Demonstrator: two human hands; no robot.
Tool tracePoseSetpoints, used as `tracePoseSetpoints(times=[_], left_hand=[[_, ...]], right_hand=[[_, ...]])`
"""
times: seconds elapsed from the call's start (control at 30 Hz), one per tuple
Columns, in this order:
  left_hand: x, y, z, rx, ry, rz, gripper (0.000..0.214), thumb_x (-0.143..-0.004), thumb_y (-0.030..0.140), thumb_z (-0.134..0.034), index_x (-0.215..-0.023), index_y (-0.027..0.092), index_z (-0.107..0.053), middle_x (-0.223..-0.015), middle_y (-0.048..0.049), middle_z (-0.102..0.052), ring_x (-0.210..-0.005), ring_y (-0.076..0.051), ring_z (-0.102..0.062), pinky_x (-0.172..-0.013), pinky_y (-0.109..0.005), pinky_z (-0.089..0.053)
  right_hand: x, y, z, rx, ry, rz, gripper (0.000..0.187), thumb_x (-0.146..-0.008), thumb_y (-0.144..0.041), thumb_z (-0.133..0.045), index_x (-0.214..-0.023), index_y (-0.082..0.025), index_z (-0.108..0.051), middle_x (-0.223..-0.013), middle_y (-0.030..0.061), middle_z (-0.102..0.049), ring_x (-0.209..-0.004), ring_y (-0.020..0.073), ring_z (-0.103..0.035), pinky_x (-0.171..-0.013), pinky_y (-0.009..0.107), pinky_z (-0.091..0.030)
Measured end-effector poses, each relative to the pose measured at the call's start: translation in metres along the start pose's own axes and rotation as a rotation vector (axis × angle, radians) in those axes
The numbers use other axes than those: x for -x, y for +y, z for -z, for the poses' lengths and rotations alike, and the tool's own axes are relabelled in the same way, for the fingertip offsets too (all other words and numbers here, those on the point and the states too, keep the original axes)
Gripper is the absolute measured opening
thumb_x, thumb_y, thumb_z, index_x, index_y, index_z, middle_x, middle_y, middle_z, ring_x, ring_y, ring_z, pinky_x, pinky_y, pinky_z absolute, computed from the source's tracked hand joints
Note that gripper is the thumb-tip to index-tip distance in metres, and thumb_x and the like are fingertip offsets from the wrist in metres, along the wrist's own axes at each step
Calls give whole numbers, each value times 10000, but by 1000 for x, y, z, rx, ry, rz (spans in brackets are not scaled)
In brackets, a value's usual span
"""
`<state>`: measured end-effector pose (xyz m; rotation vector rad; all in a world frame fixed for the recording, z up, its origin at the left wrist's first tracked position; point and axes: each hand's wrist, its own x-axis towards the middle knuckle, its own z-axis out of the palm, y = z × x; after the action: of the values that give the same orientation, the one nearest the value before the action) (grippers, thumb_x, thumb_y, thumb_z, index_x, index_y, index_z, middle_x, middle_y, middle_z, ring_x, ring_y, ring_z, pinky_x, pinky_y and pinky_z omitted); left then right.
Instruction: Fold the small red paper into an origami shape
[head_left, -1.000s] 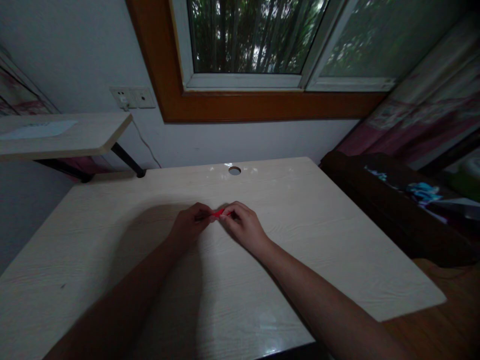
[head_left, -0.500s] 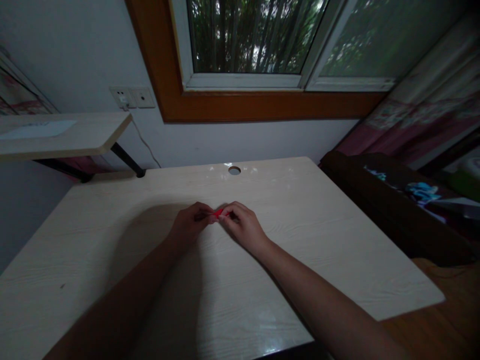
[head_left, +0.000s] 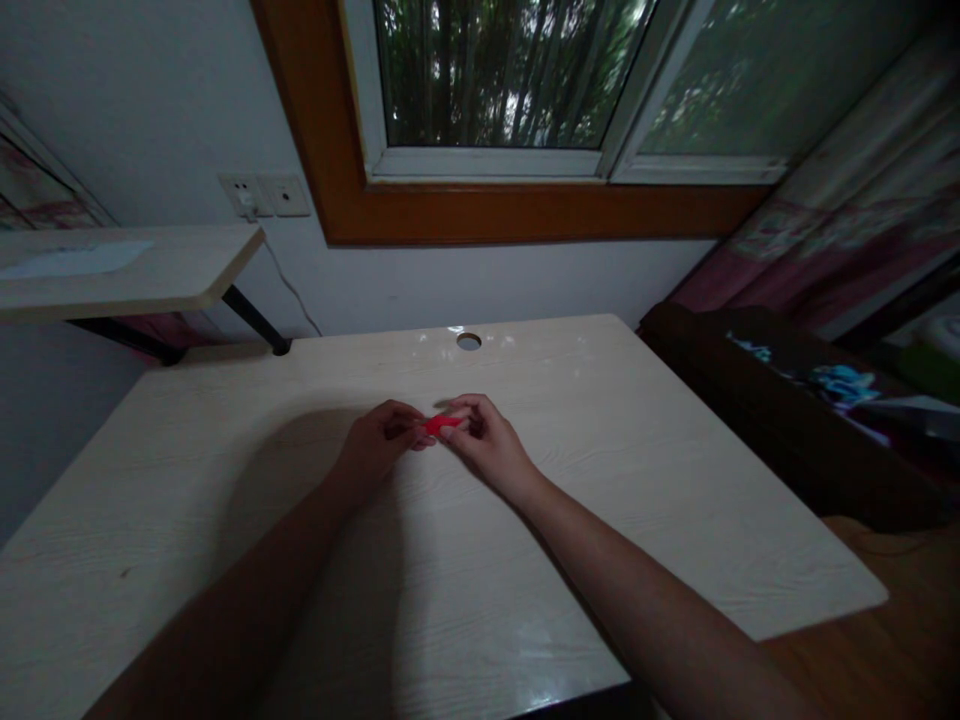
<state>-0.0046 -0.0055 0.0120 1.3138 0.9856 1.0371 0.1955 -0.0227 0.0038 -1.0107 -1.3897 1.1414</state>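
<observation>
Red piece (head_left: 441, 426): small, held between left hand (head_left: 381, 437) and right hand (head_left: 487, 437), over the middle region of the tabletop (head_left: 615, 480). Material and exact form: too small to tell. Height above the tabletop: cannot tell from this angle.

Grip of left hand: thumb and fingers closed on the left end of the red piece. Grip of right hand: clamped on the right end, thumb on the near side, forefinger behind. Fingertips of both hands: close together, with red visible between.

Beyond the hands, near the far edge: round hole (head_left: 469, 342). At far left: shelf (head_left: 150, 287) on black legs, carrying a pale sheet (head_left: 82, 258). On the wall beside the shelf: socket (head_left: 264, 196), with cable (head_left: 292, 287) hanging down toward the tabletop edge. Above the far edge: window (head_left: 502, 80) in a brown frame (head_left: 525, 215). At right: curtain (head_left: 847, 220), partly pink. Around the left forearm: broad shadow (head_left: 262, 470) on the tabletop.
</observation>
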Motion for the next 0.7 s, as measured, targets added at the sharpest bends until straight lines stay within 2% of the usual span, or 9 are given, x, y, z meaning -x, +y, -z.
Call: tracePoseSetpoints(times=[0.13, 0.33, 0.53, 0.7], left_hand=[[0, -2, 1, -21, -19, 1, 360, -733, 387, -813, -956, 162, -641, -784, -46, -769, -725, -209, -762, -731, -341, -630], [2, 1, -1, -73, -39, -11, 311, -766, 341, -787, -978, 167, -642, -800, -33, -763, -763, -201, -763, -775, -340, -621], [2, 0, -1, -56, -89, -56, 286, -801, 314, -760, -1008, 167, -629, -781, -21, -739, -766, -187, -752, -803, -339, -601], [1, -5, -1, -83, -139, -92, 299, -821, 314, -752, -1055, 175, -629, -776, -8, -711, -754, -163, -734, -759, -295, -583]], right_hand=[[0, -1, -3, 1, -30, -12, 432, -771, -300, -780, -1143, -247, -567, -869, -2, -685, -735, 148, -655, -711, 299, -529], [0, 0, -4, 29, -3, -7, 380, -779, -282, -770, -1113, -237, -594, -826, -9, -682, -714, 143, -641, -703, 295, -512], [-1, 1, -1, -19, 6, -66, 361, -776, -367, -787, -1064, -229, -619, -808, 0, -688, -705, 152, -641, -702, 304, -516], [-1, 3, -1, -17, -18, -79, 323, -758, -347, -799, -1012, -222, -643, -782, -15, -664, -685, 137, -626, -673, 279, -506]])
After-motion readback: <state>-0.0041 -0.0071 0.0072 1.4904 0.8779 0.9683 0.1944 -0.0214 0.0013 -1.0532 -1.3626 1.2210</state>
